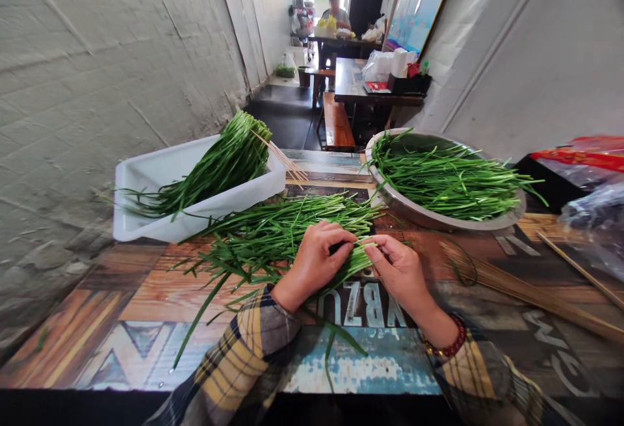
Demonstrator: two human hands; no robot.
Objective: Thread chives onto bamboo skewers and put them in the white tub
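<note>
My left hand (322, 253) is closed around a small bunch of garlic chives, its thumb and forefinger pressing near the pale stem ends. At those ends my right hand (397, 268) pinches with thumb and fingertips; whether a thin skewer is also between them I cannot tell. A loose pile of garlic chives (273, 234) lies under and beyond my left hand, leaves pointing left. Behind it on the left, a white plastic tray (195, 221) holds a thick sheaf of chives (229, 159), with several thin skewers (287, 159) sticking out to the right.
A metal basin (453, 223) heaped with chives (443, 179) stands at the back right. Long bamboo skewers (526, 283) lie on the table's right side, beside plastic bags (597, 218). White walls flank the table. Farther off are another table (351, 81), a bench (336, 120) and a seated person (335, 13).
</note>
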